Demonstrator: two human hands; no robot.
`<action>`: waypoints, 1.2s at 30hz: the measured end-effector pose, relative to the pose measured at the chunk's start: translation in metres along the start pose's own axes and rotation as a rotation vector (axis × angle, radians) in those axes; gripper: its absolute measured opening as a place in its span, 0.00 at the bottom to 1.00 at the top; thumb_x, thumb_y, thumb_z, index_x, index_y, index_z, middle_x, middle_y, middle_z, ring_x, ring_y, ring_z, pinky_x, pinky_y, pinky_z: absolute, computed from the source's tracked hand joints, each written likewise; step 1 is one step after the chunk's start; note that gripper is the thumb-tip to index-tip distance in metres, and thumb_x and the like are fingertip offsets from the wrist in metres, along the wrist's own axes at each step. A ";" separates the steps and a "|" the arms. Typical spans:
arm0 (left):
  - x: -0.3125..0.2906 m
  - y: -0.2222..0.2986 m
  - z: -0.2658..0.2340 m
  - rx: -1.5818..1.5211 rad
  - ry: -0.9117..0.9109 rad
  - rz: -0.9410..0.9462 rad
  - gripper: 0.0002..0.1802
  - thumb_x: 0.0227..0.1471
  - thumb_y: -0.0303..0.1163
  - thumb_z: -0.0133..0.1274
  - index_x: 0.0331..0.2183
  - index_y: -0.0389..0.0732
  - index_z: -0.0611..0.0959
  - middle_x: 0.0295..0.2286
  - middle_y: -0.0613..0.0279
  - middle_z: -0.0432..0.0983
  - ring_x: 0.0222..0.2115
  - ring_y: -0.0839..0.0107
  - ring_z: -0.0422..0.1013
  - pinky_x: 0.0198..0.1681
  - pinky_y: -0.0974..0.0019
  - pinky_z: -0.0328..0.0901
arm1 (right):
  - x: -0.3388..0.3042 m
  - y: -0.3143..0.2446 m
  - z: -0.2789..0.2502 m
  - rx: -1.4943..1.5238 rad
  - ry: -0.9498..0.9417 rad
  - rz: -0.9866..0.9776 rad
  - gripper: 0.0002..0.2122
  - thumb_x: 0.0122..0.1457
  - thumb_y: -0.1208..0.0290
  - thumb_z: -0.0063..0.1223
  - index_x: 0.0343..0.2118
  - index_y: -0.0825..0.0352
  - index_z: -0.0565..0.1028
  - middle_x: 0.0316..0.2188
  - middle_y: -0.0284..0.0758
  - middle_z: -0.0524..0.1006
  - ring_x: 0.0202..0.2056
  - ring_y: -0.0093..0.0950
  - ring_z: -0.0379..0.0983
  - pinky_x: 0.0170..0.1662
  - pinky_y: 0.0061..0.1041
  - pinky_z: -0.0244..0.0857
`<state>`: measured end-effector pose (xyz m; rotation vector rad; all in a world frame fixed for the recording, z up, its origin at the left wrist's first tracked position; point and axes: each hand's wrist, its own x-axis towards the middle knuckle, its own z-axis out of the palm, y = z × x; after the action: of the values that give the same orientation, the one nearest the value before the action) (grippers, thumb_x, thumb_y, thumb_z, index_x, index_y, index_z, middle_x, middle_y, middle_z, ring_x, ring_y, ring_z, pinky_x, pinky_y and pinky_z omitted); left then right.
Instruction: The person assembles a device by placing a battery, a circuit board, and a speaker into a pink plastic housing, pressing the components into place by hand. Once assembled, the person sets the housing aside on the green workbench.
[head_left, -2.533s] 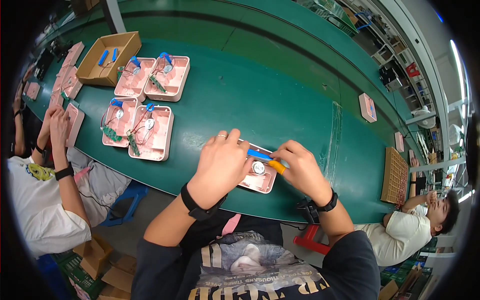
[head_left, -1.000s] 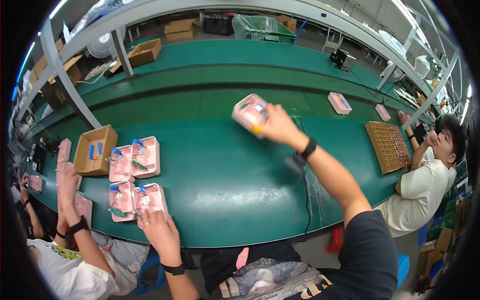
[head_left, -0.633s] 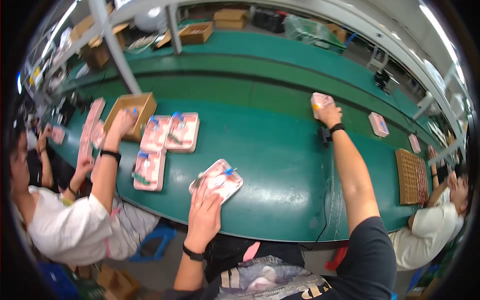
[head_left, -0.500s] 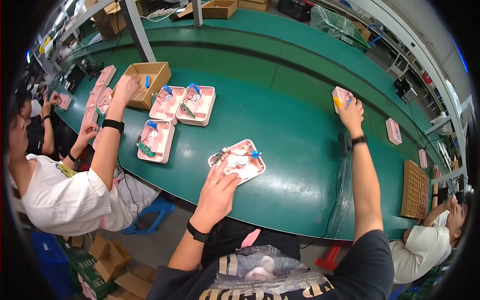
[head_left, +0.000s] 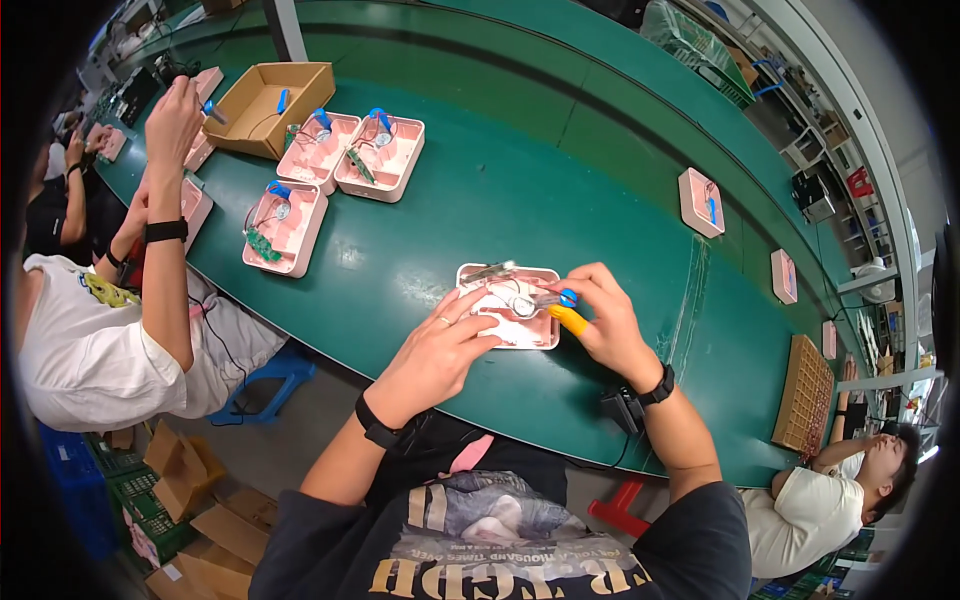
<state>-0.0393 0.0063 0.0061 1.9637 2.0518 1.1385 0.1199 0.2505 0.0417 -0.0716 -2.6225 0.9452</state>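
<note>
In front of me on the green bench lies a pink plastic housing [head_left: 508, 341], open side up. Inside it are a round silvery part [head_left: 523, 306], thin wires and, along the far edge, a narrow circuit board [head_left: 488, 272]. My left hand [head_left: 437, 347] grips the housing's left side, its fingers reaching over the wall. With a yellow cover on its thumb, my right hand [head_left: 607, 325] pinches a blue-ended cylindrical part [head_left: 568, 298] at the housing's right side. The undersides of both hands' fingers are partly hidden.
Three similar housings [head_left: 285, 232] with boards and blue parts stand to the left, beside a cardboard box [head_left: 272, 100]. Another housing [head_left: 702, 203] sits far right. A co-worker's hand [head_left: 172, 125] works at the left. A brown divided tray [head_left: 803, 398] lies near the right edge.
My right hand has left the far-right housing and come back to the one before me, now pinching its blue-ended part. That housing has turned straighter under my left hand.
</note>
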 end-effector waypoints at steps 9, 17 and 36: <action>0.025 -0.005 -0.017 -0.242 0.125 -0.070 0.14 0.51 0.21 0.63 0.43 0.38 0.88 0.47 0.54 0.81 0.60 0.46 0.71 0.66 0.47 0.65 | 0.009 0.039 -0.014 0.465 -0.076 0.697 0.16 0.71 0.73 0.58 0.59 0.69 0.79 0.45 0.36 0.79 0.43 0.21 0.75 0.45 0.25 0.70; 0.070 -0.049 0.004 -0.013 0.227 -0.403 0.14 0.61 0.34 0.60 0.43 0.35 0.88 0.41 0.50 0.80 0.50 0.45 0.74 0.52 0.51 0.71 | 0.010 0.039 0.006 -0.169 0.027 0.362 0.19 0.65 0.77 0.61 0.59 0.67 0.79 0.48 0.38 0.80 0.43 0.33 0.79 0.48 0.30 0.73; 0.075 -0.045 0.006 -0.864 -0.062 -0.633 0.12 0.64 0.29 0.58 0.37 0.29 0.89 0.48 0.57 0.80 0.44 0.71 0.75 0.49 0.66 0.69 | 0.020 0.025 -0.011 -0.255 -0.028 -0.339 0.14 0.55 0.75 0.69 0.45 0.62 0.85 0.49 0.37 0.83 0.49 0.39 0.81 0.51 0.36 0.77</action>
<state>-0.0862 0.0804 0.0090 0.8557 1.5339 1.4072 0.1030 0.2800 0.0398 0.3155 -2.6499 0.5000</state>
